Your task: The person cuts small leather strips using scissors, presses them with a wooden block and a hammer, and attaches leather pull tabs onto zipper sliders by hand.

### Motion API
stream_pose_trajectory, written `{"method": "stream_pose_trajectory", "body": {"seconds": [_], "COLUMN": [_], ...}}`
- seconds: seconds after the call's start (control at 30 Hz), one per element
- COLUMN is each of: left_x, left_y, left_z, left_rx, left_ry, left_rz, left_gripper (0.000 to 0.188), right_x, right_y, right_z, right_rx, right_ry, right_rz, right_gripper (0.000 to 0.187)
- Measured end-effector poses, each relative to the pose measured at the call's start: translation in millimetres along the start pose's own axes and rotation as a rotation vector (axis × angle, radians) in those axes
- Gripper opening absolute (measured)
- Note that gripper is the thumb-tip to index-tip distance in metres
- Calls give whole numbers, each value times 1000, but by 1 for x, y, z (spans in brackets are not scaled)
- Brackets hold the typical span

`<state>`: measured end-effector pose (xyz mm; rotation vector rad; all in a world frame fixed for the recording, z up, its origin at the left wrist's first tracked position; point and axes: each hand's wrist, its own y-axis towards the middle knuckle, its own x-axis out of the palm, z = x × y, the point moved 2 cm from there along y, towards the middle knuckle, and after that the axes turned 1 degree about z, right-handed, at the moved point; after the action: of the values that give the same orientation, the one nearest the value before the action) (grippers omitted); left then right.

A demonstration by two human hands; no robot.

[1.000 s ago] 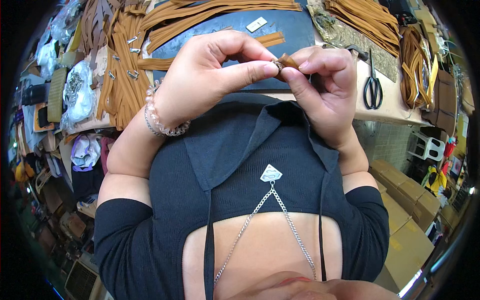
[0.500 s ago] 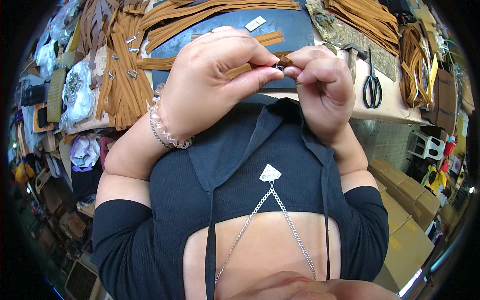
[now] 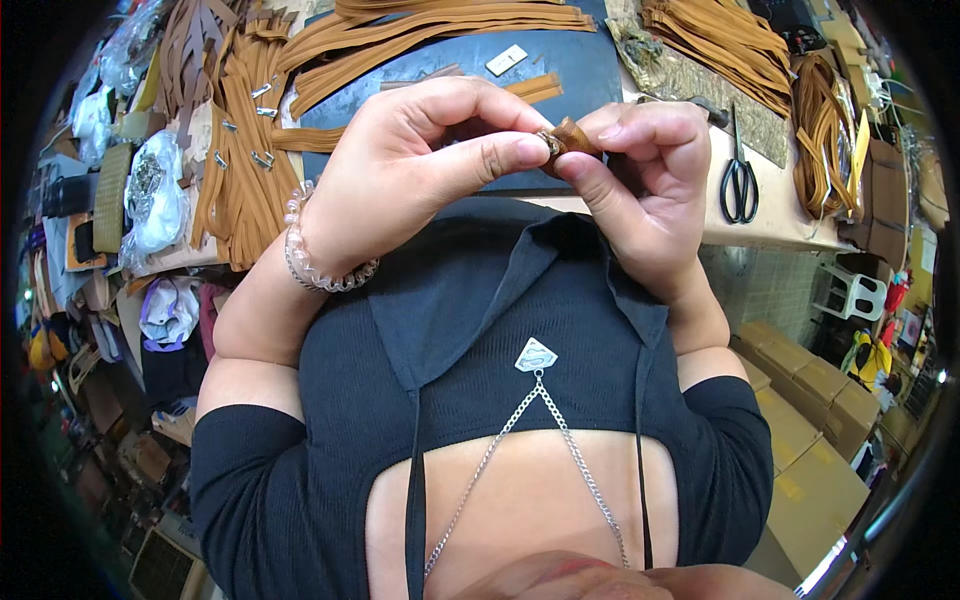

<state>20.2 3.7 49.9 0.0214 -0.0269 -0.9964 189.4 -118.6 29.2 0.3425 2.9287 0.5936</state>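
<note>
Above the table's near edge, both my hands meet fingertip to fingertip. My left hand (image 3: 395, 185) is closed in a pinch on a small metal zipper slider (image 3: 549, 143), mostly covered by the thumb and index finger. Between thumb and fingers of my right hand (image 3: 660, 180) is the curled end of a brown zipper tape (image 3: 573, 137), right against the slider. Whether the tape runs inside the slider is hidden. Behind my left wrist, another stretch of brown tape (image 3: 310, 139) reaches out from the pile at the left.
Brown zipper tapes (image 3: 240, 190) lie at left with several metal sliders (image 3: 262, 90) on them. A dark mat (image 3: 595, 75) carries a white rectangular piece (image 3: 506, 60) and a short tape piece (image 3: 535, 88). Black scissors (image 3: 739, 190) and a hammer (image 3: 708, 108) lie at right, beside bundled tapes (image 3: 822, 140).
Both hands have turned and come slightly lower, still fingertip to fingertip. More of the curled tape end and the metal slider shows between them.
</note>
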Motion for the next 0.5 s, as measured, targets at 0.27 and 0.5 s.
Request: {"method": "stream_pose_trajectory", "body": {"seconds": [0.27, 0.5], "left_x": [-2, -1], "left_y": [0, -1], "left_z": [2, -1], "left_rx": [-221, -94], "left_ry": [-228, 8], "left_rz": [-104, -45], "left_gripper": [15, 11], "right_x": [5, 7], "right_y": [4, 3], "right_z": [-11, -10], "right_rx": [79, 20], "right_ry": [86, 16], "right_rz": [-56, 9], "right_gripper": [34, 31]}}
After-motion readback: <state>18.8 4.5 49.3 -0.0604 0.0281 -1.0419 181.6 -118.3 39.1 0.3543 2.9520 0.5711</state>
